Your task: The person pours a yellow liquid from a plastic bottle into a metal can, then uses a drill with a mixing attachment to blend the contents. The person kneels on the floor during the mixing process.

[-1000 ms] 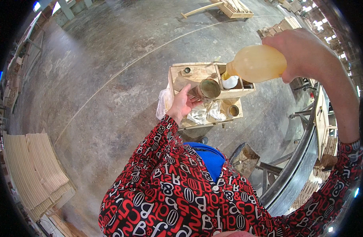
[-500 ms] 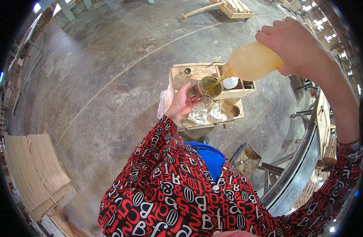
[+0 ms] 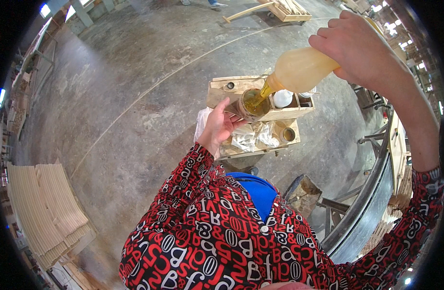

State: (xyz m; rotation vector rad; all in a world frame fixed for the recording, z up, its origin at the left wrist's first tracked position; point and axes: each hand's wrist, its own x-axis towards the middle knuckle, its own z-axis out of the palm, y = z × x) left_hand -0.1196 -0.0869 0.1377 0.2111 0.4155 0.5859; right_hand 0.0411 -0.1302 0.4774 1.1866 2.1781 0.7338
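Note:
My right hand (image 3: 352,46) grips a large translucent plastic bottle (image 3: 301,70) by its base and holds it tipped, mouth down to the left. Yellow liquid (image 3: 265,90) runs from its mouth into a round can (image 3: 254,116) with stained walls. Under and beside that can is my left hand (image 3: 221,126), fingers wrapped against its left side and holding it up. Some of the yellow liquid shows inside the can. Below the can stands a wooden workbox (image 3: 219,88) with compartments, a white bottle (image 3: 283,98) in one of them.
Crumpled white cloths (image 3: 246,139) and another open can (image 3: 287,135) rest on the box's nearer shelf. A small dark cap (image 3: 229,85) sits on its top. Stacked wooden strips (image 3: 48,212) stand at left, a metal-edged bench (image 3: 362,212) at right, a wooden cart (image 3: 292,10) far off.
The bottle has shifted slightly left and tilts more steeply, its mouth now at the can's rim. More of a person's feet shows at the far top edge.

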